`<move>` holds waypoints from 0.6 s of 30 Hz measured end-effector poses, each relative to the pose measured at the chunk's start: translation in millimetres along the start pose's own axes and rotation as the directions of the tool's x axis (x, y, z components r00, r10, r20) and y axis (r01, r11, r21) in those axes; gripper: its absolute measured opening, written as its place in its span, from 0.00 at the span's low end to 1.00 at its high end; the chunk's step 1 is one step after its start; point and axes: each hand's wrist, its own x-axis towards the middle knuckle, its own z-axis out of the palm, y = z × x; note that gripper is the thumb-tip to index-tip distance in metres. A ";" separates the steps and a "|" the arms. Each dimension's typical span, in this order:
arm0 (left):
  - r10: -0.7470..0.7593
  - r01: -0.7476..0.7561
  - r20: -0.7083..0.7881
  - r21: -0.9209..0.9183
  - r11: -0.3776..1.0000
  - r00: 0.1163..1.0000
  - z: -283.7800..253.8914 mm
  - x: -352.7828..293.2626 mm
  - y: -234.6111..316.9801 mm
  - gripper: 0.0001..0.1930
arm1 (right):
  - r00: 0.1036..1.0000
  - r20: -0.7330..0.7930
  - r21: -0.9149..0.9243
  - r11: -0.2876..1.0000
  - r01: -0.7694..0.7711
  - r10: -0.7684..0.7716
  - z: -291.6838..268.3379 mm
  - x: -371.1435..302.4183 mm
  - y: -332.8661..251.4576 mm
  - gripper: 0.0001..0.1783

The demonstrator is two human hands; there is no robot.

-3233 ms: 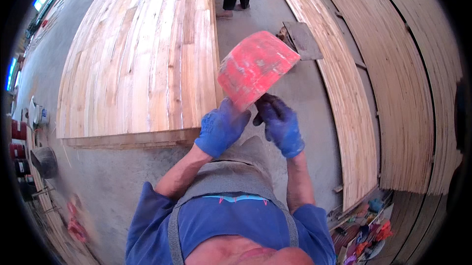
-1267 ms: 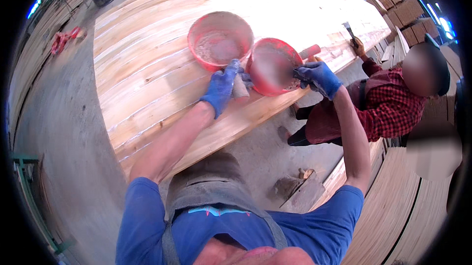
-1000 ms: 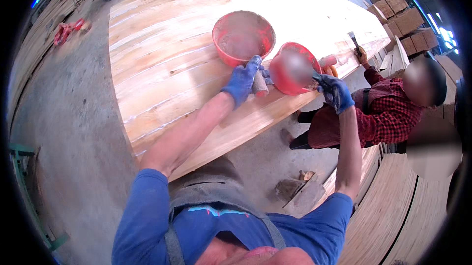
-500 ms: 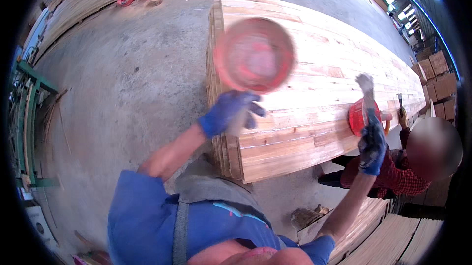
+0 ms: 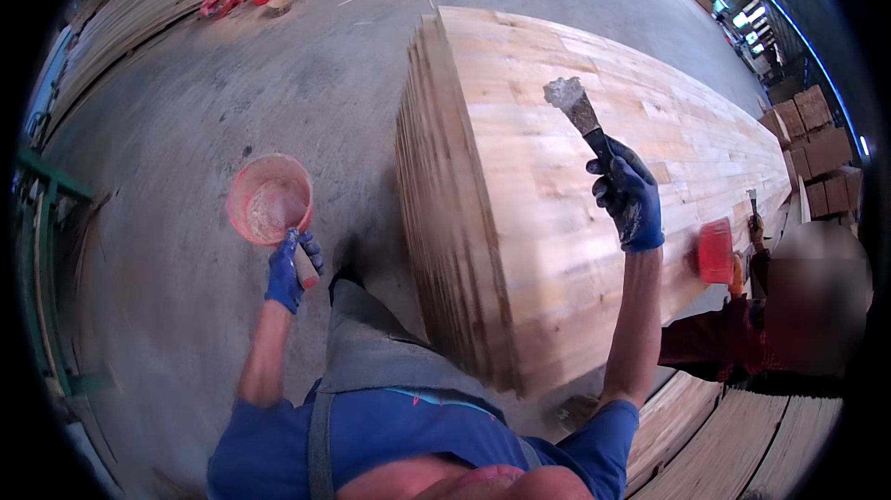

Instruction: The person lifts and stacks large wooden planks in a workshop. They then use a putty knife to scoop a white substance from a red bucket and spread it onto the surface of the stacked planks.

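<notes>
Step in hand, as judged: holding a loaded scraper (image 5: 583,116) ready, right hand (image 5: 631,198) wrapped round its handle above stack (image 5: 566,268), paste (image 5: 563,92) on blade, left hand (image 5: 290,273) clasping pail (image 5: 245,186) by its handle over floor (image 5: 167,147); next move probably calls for a level blade.

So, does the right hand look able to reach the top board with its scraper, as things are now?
Probably yes. The right hand appears above the top board, and I see nothing between the scraper and the wood. The co-worker's red pot is off to the right.
</notes>
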 end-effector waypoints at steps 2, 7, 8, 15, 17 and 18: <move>-0.024 0.024 -0.001 0.108 0.994 1.000 8.6 9.3 -6.0 0.15 | 0.999 -0.044 -0.082 0.996 -0.028 0.024 -0.4 15.3 5.3 0.22; -0.172 0.164 0.024 0.207 0.965 0.985 14.6 15.3 -8.3 0.14 | 0.994 -0.097 -0.427 0.904 0.012 -0.059 40.2 90.7 22.1 0.19; -0.213 0.206 0.002 0.239 0.949 0.977 17.3 13.8 -2.6 0.13 | 0.991 -0.090 -0.460 0.887 0.045 -0.097 48.1 103.9 25.8 0.18; -0.237 0.241 -0.040 0.125 0.963 0.971 1.6 34.5 6.3 0.12 | 0.951 0.178 -0.969 0.121 0.214 -0.254 94.6 137.3 52.1 0.18; -0.245 0.250 -0.081 0.057 0.967 0.966 1.4 42.7 8.0 0.13 | 0.983 0.181 -0.973 -0.141 0.185 0.043 99.9 132.8 48.0 0.24; -0.250 0.254 -0.101 0.023 0.967 0.963 2.1 47.6 8.4 0.13 | 0.973 0.219 -0.961 -0.158 0.228 0.075 95.5 135.9 46.0 0.24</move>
